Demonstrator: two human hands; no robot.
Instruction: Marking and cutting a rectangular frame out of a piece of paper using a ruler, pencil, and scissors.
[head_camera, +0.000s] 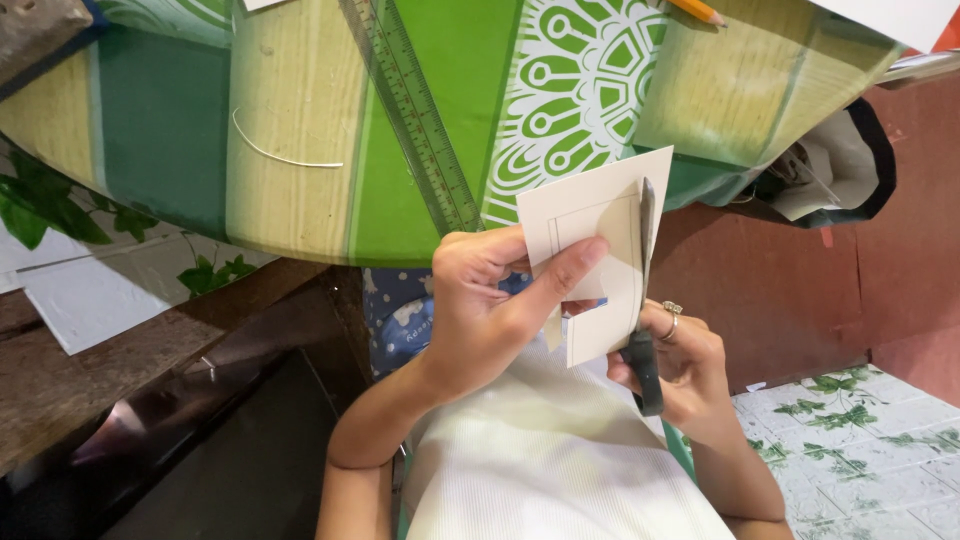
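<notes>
White ribbed cloth (560, 470) on my lap fills the lower view. Just above it, my left hand (490, 310) pinches a white card (600, 240) marked with pencil lines, thumb across its face. My right hand (680, 365) is closed around the dark handles of scissors (645, 300), the blades running up the card's right side. Beyond lie a green patterned tablecloth (300, 120) and a clear ruler (415, 120).

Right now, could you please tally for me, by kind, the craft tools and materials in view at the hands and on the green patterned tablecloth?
White card with drawn pencil lines, in left hand: 1
Black-handled scissors, in right hand: 1
Clear plastic ruler: 1
Orange pencil: 1
Thin white wire piece: 1
Total: 5
</notes>
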